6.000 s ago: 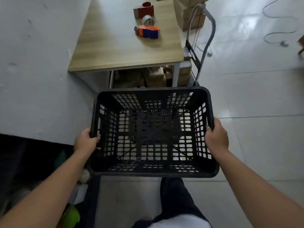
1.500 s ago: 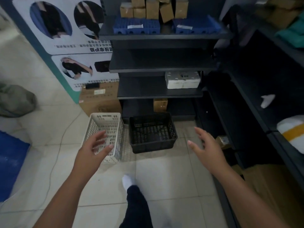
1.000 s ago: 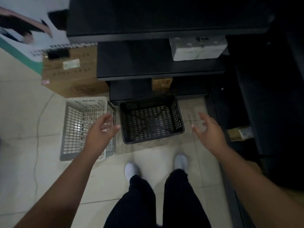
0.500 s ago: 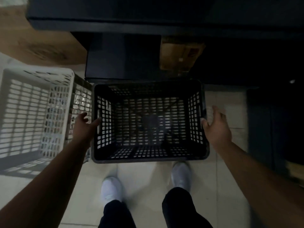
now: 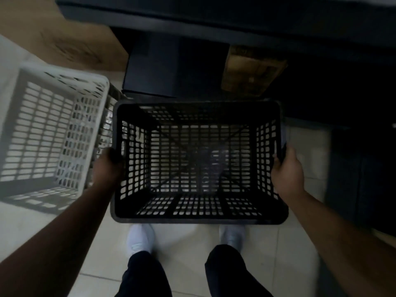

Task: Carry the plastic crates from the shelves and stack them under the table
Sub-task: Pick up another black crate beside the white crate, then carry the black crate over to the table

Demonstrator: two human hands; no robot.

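While your left hand (image 5: pixel 108 166) and right hand (image 5: pixel 287 170) each grip a short side wall of the black plastic crate (image 5: pixel 199 219), it sits empty in front of your shoes (image 5: pixel 140 239), the empty white plastic crate (image 5: pixel 64 82) just beside it on the tiled floor (image 5: pixel 188 249).

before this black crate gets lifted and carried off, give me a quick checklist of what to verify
1. Left hand wrapped on the left rim of the black crate: ok.
2. Right hand wrapped on the right rim: ok.
3. Crate holds nothing loose: ok, only floor shows through the mesh.
4. Clear of the white crate: cannot tell, the left hand sits in the narrow gap between them.
5. Feet out from under: ok, both white shoes are just behind the near rim.
6. Headroom under the dark shelf: cannot tell.
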